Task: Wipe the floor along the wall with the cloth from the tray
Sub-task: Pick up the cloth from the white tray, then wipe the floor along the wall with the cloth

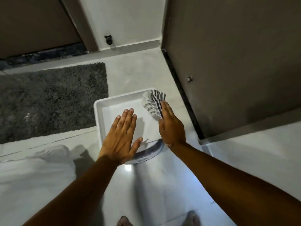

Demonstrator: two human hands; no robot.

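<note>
A white square tray [104, 103] sits on the pale floor near a dark door. A striped grey and white cloth [153, 103] lies bunched at the tray's far right corner. My right hand [171, 128] rests against the cloth's right side with its fingers closed on it. My left hand [121, 136] hovers flat over the tray's middle, fingers spread, holding nothing. The white wall [130, 22] with its skirting runs along the far side of the floor.
A dark shaggy mat [48, 101] lies left of the tray. A brown door [236, 62] stands open on the right, another door frame at far left. A small black doorstop [108, 39] sits on the wall. My toes show at the bottom edge.
</note>
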